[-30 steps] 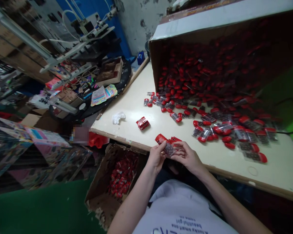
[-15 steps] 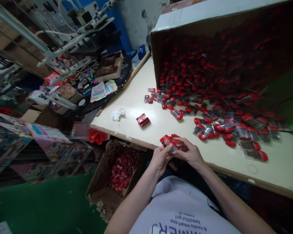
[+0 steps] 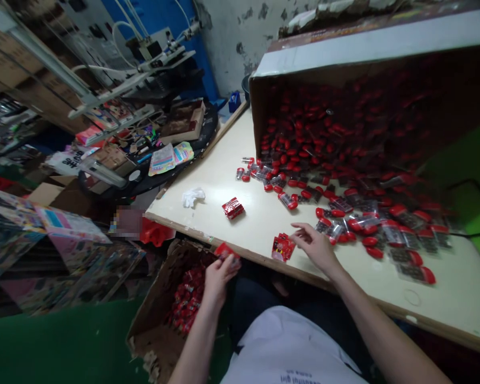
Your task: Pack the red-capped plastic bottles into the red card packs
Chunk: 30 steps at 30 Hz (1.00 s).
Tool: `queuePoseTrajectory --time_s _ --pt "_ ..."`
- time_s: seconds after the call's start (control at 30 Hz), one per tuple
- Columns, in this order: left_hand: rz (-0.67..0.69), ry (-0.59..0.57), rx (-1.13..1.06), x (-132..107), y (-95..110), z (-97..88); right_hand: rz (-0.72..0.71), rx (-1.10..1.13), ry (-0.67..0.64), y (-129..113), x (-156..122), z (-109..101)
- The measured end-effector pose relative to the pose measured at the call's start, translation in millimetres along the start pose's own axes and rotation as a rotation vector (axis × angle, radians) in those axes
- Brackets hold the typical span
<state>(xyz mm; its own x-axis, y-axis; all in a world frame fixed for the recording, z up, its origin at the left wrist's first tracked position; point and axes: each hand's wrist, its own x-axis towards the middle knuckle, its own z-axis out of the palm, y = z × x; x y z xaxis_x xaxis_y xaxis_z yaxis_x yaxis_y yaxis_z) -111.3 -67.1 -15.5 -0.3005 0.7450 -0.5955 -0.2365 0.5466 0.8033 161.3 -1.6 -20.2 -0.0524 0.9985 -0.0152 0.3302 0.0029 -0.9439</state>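
My left hand (image 3: 221, 278) is shut on a red packet (image 3: 226, 252), holding it above the cardboard box (image 3: 152, 333) on the floor. That box holds a heap of small red packets (image 3: 186, 304). My right hand (image 3: 316, 248) rests over the cream table (image 3: 208, 176) with its fingers apart, holding nothing. Just left of its fingertips lies a small stack of red packets (image 3: 283, 247). Beyond it, many clear packs with red caps (image 3: 340, 213) spill from a tilted carton (image 3: 336, 117).
A red bundle (image 3: 232, 208) and a white crumpled glove (image 3: 193, 197) lie on the table. Left of the table stand a round black table (image 3: 144, 181) covered with clutter, a red plastic bag (image 3: 156, 232), and printed sheets (image 3: 64, 229). A machine stand rises behind.
My hands have parted. The left has moved down and left over the floor box with a red packet, while the right has let go of the stack, now lying on the table.
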Motion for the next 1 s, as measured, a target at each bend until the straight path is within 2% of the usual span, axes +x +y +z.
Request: queuePoseTrajectory --time_s 0.07,0.13,0.17,0.2,0.23,0.27,0.3,0.33,0.4,0.5,0.57,0.6,0.7,0.8,0.93,1.0 --pt "0.043 0.153 0.343 15.4 -4.2 -58.2 -0.030 -0.224 0.091 10.6 29.5 -12.7" --pt "0.028 0.274 0.810 25.9 -7.6 -109.5 -0.046 -0.498 0.175 19.5 61.9 -19.6" --pt "-0.011 0.325 0.997 28.9 -8.2 -127.3 -0.049 -0.537 0.188 22.6 77.4 -19.9" --pt "-0.018 0.362 1.123 30.4 -8.0 -137.4 -0.051 -0.557 0.191 24.8 91.7 -18.2" --pt "0.006 0.377 1.193 30.9 -6.8 -138.9 -0.052 -0.576 0.189 26.2 104.4 -14.8" --pt "0.069 0.376 1.202 30.8 -4.9 -131.5 -0.052 -0.591 0.183 27.0 115.4 -10.3" --pt "0.169 0.344 1.164 30.3 -2.8 -115.8 -0.052 -0.603 0.171 27.4 124.6 -5.1" --pt "0.270 0.291 1.090 30.0 -0.7 -93.2 -0.046 -0.615 0.156 27.5 132.1 0.0" --pt "0.426 0.125 0.891 30.2 1.4 -34.9 -0.030 -0.631 0.125 27.5 141.9 8.1" --pt "0.501 -0.049 0.817 33.8 -3.0 53.5 -0.022 -0.634 0.113 27.8 143.8 10.2" --pt "0.498 -0.102 0.881 37.7 -10.1 95.1 -0.026 -0.621 0.128 28.9 135.7 3.9" --pt "0.489 -0.107 0.907 39.8 -13.9 108.8 -0.025 -0.616 0.136 29.9 128.5 -1.0" --pt "0.422 -0.083 0.906 45.2 -22.9 125.6 -0.034 -0.520 0.147 32.6 95.0 -19.1" --pt "0.360 -0.101 0.858 47.3 -24.5 121.3 -0.091 -0.314 0.177 30.6 49.5 -33.7" --pt "0.403 -0.210 0.828 46.7 -21.3 111.8 -0.075 -0.357 0.274 19.6 -9.2 -38.8" --pt "0.428 -0.248 0.817 46.3 -20.7 110.1 -0.002 -0.297 0.297 15.5 -31.0 -36.6"
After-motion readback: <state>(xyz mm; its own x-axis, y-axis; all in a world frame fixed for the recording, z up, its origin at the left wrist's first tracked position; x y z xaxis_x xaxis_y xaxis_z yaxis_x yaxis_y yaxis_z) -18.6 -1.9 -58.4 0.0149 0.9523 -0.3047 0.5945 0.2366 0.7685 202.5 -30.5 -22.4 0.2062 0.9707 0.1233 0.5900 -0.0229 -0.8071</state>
